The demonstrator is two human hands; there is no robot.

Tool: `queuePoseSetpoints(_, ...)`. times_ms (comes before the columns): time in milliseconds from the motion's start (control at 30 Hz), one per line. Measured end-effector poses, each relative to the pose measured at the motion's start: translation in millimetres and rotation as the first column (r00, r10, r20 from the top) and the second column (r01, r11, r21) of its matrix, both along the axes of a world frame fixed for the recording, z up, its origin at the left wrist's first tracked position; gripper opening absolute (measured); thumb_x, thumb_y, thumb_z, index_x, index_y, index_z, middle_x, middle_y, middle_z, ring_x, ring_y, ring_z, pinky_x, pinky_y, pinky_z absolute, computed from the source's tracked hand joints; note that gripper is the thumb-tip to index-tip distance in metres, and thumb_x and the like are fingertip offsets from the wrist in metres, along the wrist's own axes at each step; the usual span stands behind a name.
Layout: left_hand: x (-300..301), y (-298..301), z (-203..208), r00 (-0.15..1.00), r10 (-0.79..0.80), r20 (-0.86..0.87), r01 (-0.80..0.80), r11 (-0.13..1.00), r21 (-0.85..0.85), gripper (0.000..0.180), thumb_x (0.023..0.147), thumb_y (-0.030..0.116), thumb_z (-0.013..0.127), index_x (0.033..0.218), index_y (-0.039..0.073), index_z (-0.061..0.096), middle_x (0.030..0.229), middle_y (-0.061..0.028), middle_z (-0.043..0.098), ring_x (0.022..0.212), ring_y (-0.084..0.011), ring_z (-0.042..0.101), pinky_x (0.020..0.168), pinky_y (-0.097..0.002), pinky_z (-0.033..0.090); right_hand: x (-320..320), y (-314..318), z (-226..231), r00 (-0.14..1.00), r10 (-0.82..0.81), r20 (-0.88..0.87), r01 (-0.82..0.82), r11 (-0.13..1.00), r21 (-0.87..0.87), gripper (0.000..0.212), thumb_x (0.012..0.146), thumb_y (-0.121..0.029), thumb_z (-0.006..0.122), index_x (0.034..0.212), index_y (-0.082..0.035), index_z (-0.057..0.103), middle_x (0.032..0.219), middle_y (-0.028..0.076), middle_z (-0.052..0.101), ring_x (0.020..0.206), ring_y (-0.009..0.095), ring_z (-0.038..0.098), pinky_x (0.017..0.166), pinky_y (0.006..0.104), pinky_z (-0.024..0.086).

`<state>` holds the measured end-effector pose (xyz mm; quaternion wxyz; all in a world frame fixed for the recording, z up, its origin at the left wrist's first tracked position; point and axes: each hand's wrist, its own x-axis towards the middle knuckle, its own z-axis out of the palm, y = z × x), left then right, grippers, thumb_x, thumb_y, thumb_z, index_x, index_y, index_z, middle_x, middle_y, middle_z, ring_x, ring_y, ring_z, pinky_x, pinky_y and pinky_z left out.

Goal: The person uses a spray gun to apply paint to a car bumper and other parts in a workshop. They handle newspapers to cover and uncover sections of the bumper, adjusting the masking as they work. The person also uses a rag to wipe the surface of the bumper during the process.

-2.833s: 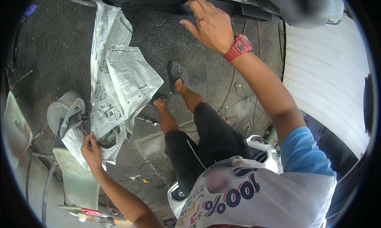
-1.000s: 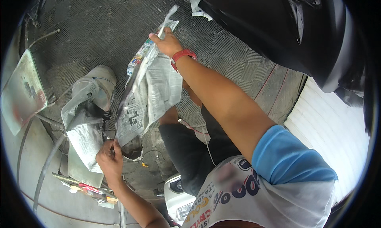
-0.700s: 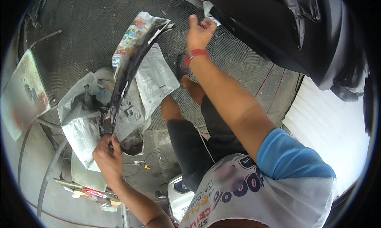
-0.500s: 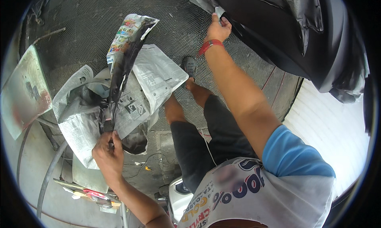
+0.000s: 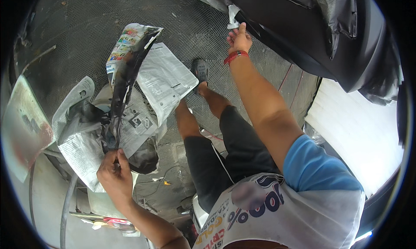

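Note:
My left hand (image 5: pixel 113 166) is closed on the lower end of a bunch of newspaper sheets (image 5: pixel 167 75), some smeared with black. The sheets hang together, with a crumpled, blackened strip running up the middle and a coloured page at the top. At the end of my outstretched right arm, my right hand (image 5: pixel 240 40) has its fingers curled at a white paper strip (image 5: pixel 233 16), which it seems to pinch. This strip hangs from the edge of a large glossy black panel (image 5: pixel 277 30) at the upper right.
A stained whitish panel (image 5: pixel 28 127) stands at the left, near grey pipes. Textured dark floor (image 5: pixel 173 23) stretches around my feet. On the right lies a broad white surface (image 5: pixel 355 132). A shelf with small items (image 5: pixel 112 223) is at the lower left.
My right hand has drawn back slightly from the black panel, and more of the white strip shows. The newspaper bunch has shifted a little left and my left hand slightly down.

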<state>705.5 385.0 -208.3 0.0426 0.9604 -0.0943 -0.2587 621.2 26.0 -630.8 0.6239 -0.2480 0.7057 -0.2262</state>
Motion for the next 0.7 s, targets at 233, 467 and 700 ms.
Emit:
queuePoseSetpoints(233,3.0,2.0,1.1,0.999,-0.036,0.004,0.036,0.999,-0.030,0.022,0.104,0.012,0.068,0.088,-0.002,0.065,0.068,-0.0160,0.057,0.057,-0.0318,0.051,0.058,-0.0434,0.041,-10.9,3.8,16.2,0.982,-0.028,0.189,0.019,0.999,0.046,0.024,0.105,-0.030,0.074,0.108,-0.009,0.062,0.092,0.004,0.070,0.075,0.016,0.071,0.062,0.0316,0.058)
queuePoseSetpoints(467,4.5,15.6,-3.8,0.997,-0.077,0.000,0.077,0.995,-0.057,0.022,0.104,0.012,0.068,0.087,-0.002,0.063,0.066,-0.0156,0.055,0.056,-0.0301,0.048,0.057,-0.0426,0.039,-11.2,5.4,17.2,0.985,-0.047,0.169,0.012,0.979,0.205,0.018,0.110,-0.026,0.066,0.118,-0.009,0.063,0.102,0.004,0.066,0.088,0.020,0.068,0.076,0.0377,0.056)
queuePoseSetpoints(700,1.4,17.1,-2.7,0.999,-0.007,-0.034,0.006,0.999,-0.043,0.023,0.105,0.011,0.068,0.087,-0.002,0.063,0.065,-0.0127,0.055,0.056,-0.0264,0.047,0.056,-0.0403,0.038,-26.9,5.8,3.1,0.989,0.147,-0.003,-0.136,0.921,0.366,0.020,0.109,-0.023,0.066,0.120,-0.007,0.065,0.105,0.005,0.068,0.089,0.019,0.070,0.077,0.0376,0.056)
